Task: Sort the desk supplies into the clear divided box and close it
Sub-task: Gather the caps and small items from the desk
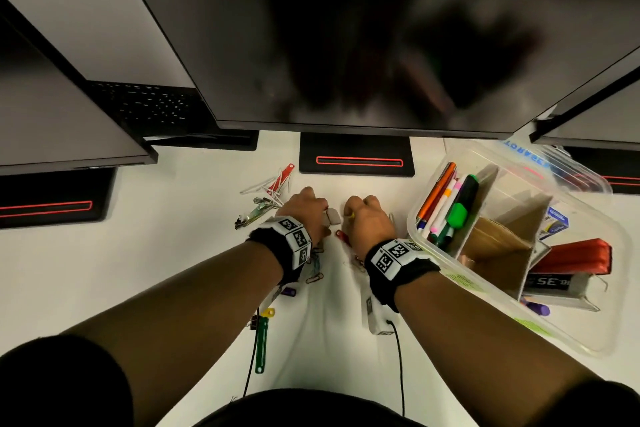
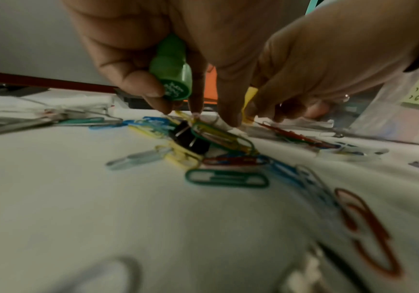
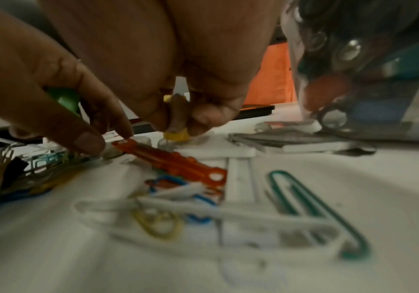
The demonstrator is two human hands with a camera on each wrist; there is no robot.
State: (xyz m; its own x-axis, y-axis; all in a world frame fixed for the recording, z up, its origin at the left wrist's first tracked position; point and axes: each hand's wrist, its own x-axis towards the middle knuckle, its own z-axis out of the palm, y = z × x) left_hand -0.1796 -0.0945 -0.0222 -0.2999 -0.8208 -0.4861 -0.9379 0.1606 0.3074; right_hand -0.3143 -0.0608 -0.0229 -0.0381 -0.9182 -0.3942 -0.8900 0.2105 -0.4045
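Note:
Both hands hover close together over loose supplies on the white desk. My left hand (image 1: 306,204) curls around a green cylinder (image 2: 172,79), and its fingertips (image 2: 164,105) touch a heap of coloured paper clips (image 2: 226,178) with a black binder clip (image 2: 188,140) in it. My right hand (image 1: 363,215) pinches a small yellow piece (image 3: 176,134) just above the desk, beside an orange plastic clip (image 3: 173,162). The clear divided box (image 1: 411,222) stands open to the right, with pens and markers (image 1: 446,208) in its left compartment and cardboard dividers (image 1: 498,246) further right.
A monitor stand (image 1: 356,156) sits just behind the hands, under a wide dark screen. The box lid (image 1: 554,163) lies behind the box. A long green clip (image 1: 261,343) and thin cables lie near my forearms. More clips (image 1: 273,184) are scattered at the left.

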